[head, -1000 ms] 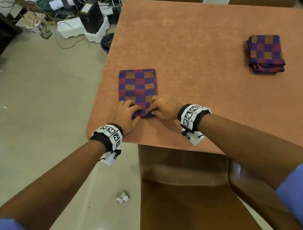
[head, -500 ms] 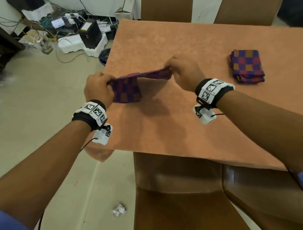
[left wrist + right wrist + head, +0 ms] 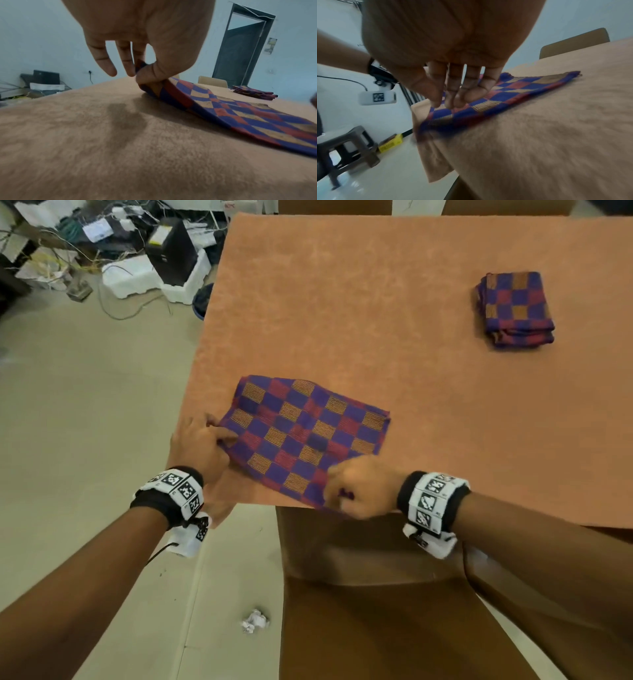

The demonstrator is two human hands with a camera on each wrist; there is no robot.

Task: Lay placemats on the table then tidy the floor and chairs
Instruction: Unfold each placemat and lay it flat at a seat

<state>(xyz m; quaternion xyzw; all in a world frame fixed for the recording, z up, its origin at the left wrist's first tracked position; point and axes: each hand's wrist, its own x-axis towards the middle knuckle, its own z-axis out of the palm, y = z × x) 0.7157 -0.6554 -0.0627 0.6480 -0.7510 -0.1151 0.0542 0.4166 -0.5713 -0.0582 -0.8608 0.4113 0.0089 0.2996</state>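
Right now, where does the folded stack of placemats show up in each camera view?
Head: folded stack of placemats upper right, on the table.
Left wrist: far right, mid-height, beyond the opened placemat.
Right wrist: not in view.
Shared landmark: the opened placemat, seen in all three views.

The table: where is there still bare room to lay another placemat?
The table is bare between the spread placemat and the folded stack of placemats, and along the far edge. The near left corner is crowded: the left hand and the right hand each pinch that placemat there.
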